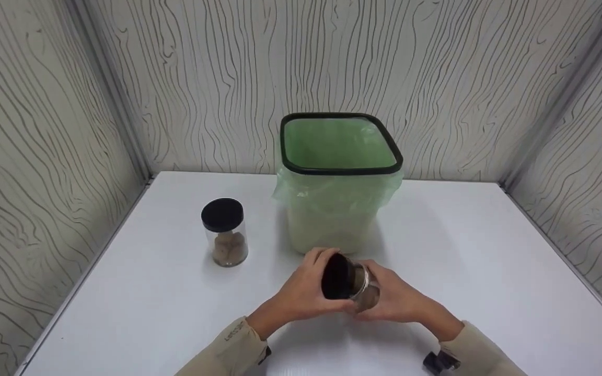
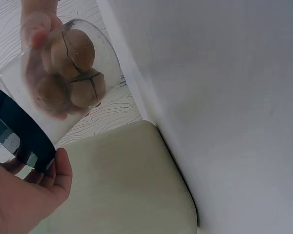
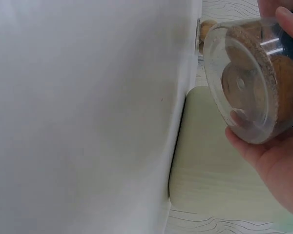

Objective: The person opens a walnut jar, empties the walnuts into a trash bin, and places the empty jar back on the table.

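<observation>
Your left hand (image 1: 301, 292) grips the black lid (image 1: 335, 277); your right hand (image 1: 397, 298) holds the clear jar (image 1: 370, 296), tilted, lower middle of the head frame, below the bin (image 1: 327, 219). Step in hand: probably working the lid. Next move likely calls for a steady jar and a twist; lid's looseness, cannot tell.

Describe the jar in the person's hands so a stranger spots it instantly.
Find the pale bin with a green plastic liner, on the white table. In front, a left hand and right hand hold a black-lidded clear cylindrical jar of brown lumps. Unlike the similar clear jar standing upright to the left, this one is tilted.
</observation>
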A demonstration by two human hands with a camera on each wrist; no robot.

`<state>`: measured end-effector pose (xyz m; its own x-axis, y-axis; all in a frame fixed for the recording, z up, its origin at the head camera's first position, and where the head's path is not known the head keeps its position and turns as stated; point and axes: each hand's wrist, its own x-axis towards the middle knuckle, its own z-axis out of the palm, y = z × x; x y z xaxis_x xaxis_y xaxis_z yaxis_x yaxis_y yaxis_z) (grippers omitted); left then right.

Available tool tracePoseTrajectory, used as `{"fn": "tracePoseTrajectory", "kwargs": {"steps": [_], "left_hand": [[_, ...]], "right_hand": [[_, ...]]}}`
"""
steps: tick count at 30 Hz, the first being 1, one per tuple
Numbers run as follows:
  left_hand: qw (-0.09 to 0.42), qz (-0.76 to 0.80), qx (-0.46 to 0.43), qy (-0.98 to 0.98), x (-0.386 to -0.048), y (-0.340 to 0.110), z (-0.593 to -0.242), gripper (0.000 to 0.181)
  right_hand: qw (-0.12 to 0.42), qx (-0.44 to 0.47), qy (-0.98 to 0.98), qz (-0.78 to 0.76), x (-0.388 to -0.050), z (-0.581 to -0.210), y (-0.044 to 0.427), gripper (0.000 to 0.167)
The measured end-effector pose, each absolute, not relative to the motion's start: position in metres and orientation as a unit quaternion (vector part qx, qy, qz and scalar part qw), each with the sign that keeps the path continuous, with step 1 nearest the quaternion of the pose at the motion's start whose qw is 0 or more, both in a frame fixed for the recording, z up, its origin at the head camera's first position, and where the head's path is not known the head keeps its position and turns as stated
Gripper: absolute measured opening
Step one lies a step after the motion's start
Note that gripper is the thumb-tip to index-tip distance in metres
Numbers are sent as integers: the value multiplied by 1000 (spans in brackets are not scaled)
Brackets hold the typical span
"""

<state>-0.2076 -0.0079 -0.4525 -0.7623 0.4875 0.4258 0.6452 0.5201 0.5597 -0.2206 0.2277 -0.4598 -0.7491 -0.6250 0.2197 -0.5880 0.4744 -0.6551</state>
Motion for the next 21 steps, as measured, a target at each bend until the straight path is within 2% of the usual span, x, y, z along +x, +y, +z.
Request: {"fn": "tracePoseTrajectory", "kwargs": {"steps": [8,21], "left_hand": [[107,-344,-315,-878,-209,-16,-452,96],[83,-336,-291,-892,-210,-32,-455,95]], "right_hand": [[8,-345,855,-387,-216,-448,228,83],[-4,-313,871,-379,-221,-455,237,87]]}}
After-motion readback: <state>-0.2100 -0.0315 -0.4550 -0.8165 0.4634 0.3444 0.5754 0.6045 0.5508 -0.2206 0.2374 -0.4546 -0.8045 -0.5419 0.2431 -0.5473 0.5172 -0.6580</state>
